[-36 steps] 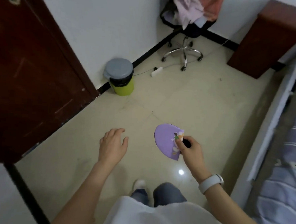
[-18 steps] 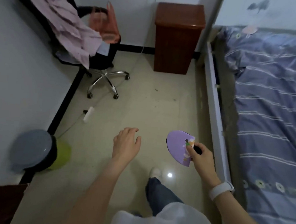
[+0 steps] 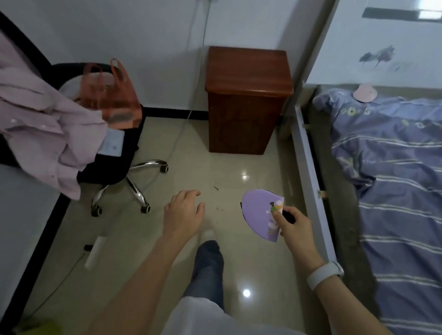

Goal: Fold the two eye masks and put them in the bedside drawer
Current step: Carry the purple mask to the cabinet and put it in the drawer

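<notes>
My right hand (image 3: 294, 227) pinches a folded purple eye mask (image 3: 257, 212) by its edge, holding it over the floor at mid-frame. To its left hovers my left hand (image 3: 183, 213), empty, fingers loosely spread. A second, pink eye mask (image 3: 365, 92) lies at the head of the bed on the blue striped sheet (image 3: 407, 184). The brown wooden bedside cabinet (image 3: 244, 99) stands against the far wall beside the bed; its drawer front is not visible from here.
An office chair (image 3: 126, 166) draped with pink clothes and an orange bag (image 3: 110, 96) fills the left. A cable and power strip (image 3: 94, 252) lie on the tiled floor. The white bed frame rail (image 3: 311, 178) runs along the right. My leg (image 3: 208, 267) steps forward.
The view has swung right from the door and bin toward the cabinet and bed, which now appear closer. Both hands keep their pose, the right still holding the purple mask.
</notes>
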Demonstrator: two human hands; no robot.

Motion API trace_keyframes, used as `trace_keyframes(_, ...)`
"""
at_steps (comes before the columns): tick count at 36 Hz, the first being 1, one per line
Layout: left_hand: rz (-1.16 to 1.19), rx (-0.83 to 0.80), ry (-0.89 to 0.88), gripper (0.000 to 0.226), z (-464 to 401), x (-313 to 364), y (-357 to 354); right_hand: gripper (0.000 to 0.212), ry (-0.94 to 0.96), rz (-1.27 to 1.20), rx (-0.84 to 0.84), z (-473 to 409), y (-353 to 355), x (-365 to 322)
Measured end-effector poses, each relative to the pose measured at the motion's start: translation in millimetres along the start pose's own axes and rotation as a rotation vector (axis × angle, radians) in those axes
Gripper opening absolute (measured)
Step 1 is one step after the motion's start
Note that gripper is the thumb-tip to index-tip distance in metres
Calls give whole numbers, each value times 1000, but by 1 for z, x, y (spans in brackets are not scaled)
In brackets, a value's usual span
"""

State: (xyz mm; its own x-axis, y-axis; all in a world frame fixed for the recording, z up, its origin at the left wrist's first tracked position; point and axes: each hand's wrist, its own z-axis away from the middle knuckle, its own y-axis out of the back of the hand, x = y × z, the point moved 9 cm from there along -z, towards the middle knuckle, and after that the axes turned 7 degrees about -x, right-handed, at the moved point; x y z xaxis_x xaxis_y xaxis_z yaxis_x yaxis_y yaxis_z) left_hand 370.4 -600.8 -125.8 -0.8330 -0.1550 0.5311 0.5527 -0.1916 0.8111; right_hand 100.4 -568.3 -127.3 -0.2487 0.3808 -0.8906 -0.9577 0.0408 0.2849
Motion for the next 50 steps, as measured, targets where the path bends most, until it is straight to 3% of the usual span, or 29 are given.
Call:
trace_keyframes(13, -59, -183, -81, 35, -310, 68, 44, 12, -51, 38, 106, -275, 1, -112)
trace_keyframes(22, -83, -221, -57, 45, -494, 101, 5, 22, -69, 167, 80, -505, 6, -135)
trace_keyframes(31, -79, -196, 74, 49, -642, 85, -59, 28, -136, 260, -104, -710, -38, -115)
trace_keyframes(39, -265, -187, 137, 60, -693, 54, -93, 37, -82, 443, -96, -780, -75, -111)
trace_keyframes(46, -298, -142, 108, 63, -692, 47, -99, 42, -1, 669, 71, -776, -75, -117)
trace_keyframes(50, -270, -146, 91, 61, -692, 50, -99, 47, 7, 608, 119, -756, -64, -112)
